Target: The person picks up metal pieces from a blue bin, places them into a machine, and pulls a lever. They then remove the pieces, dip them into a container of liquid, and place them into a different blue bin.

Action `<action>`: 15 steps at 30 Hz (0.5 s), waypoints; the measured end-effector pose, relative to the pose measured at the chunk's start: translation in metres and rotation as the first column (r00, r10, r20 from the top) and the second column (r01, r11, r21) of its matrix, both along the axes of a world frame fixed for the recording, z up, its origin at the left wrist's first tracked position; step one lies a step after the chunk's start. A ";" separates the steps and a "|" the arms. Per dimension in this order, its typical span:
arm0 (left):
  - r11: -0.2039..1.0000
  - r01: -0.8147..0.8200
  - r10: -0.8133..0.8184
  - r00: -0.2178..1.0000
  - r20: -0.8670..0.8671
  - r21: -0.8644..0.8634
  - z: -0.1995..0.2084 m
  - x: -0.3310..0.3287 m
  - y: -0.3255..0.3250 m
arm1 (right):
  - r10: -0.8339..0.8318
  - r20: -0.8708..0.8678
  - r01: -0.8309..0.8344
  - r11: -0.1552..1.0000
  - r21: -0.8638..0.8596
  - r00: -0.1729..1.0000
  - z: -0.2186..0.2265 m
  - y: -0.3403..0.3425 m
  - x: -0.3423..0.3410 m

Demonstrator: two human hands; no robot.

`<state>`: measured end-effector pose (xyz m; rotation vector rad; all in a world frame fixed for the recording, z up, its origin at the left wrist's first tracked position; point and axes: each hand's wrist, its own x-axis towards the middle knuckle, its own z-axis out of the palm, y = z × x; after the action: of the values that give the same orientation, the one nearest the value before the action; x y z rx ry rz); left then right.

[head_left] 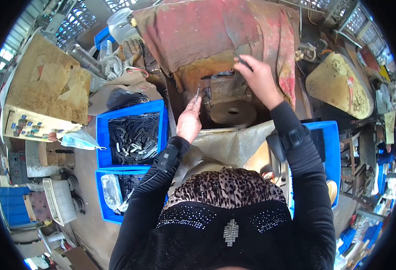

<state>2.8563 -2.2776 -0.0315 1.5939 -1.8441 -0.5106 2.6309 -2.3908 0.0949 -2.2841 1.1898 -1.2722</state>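
Observation:
My left hand [190, 120] is raised in front of the machine, its fingers closed on a thin, narrow metal piece [198, 91] that points upward. My right hand [257, 77] is higher and further right, pinching a small dark strip-like piece [244, 62] between thumb and fingers. Between and below the hands lies a round brown disc [227, 118] with a hole in its middle, inside the machine's rusty opening. A stained red cloth [207, 33] hangs over the machine above both hands. What each piece is exactly I cannot make out.
To the left, a blue bin [99, 144] holds many dark, flat metal parts. Nearer me, a second blue bin [101, 198] holds similar parts and a clear plastic package [112, 191]. A blue container [333, 148] stands at my right. A control box [40, 121] sits far left.

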 end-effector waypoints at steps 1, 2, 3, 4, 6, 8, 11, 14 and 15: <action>0.999 0.011 -0.011 1.000 -0.002 -0.041 -0.001 0.000 0.000 | -0.006 0.045 0.003 0.997 0.082 0.999 0.002 -0.015 0.006; 0.999 0.012 -0.012 1.000 0.015 -0.041 -0.001 0.002 -0.001 | -0.027 0.089 0.010 0.983 0.182 0.996 0.003 -0.028 0.013; 0.999 0.018 -0.018 1.000 0.017 -0.044 -0.001 0.002 -0.001 | -0.065 0.073 0.047 0.973 0.227 0.995 0.005 -0.041 0.019; 0.997 0.032 -0.032 0.999 0.009 -0.063 -0.002 0.003 -0.001 | -0.074 0.068 0.056 0.969 0.240 0.995 0.007 -0.053 0.024; 0.999 0.036 -0.035 0.999 0.024 -0.020 -0.002 0.004 -0.001 | -0.089 0.019 0.079 0.951 0.298 0.996 0.009 -0.070 0.029; 0.999 0.032 -0.031 0.999 0.009 -0.032 -0.002 0.004 0.000 | -0.095 -0.034 0.101 0.947 0.306 0.995 0.008 -0.084 0.031; 0.998 0.043 -0.043 0.999 0.003 -0.048 0.001 0.003 0.001 | -0.071 -0.020 0.074 0.960 0.272 0.997 0.000 -0.101 0.036; 0.997 0.055 -0.055 0.998 -0.011 -0.053 0.004 0.002 0.002 | -0.082 -0.001 0.079 0.969 0.235 0.997 -0.008 -0.115 0.039; 0.997 0.051 -0.051 0.999 -0.009 -0.053 0.005 0.001 0.002 | -0.056 0.019 0.050 0.972 0.231 0.998 -0.009 -0.118 0.041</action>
<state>2.8573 -2.2761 -0.0269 1.5097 -1.8793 -0.4876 2.6715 -2.5092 0.0856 -2.0766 1.3227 -1.1126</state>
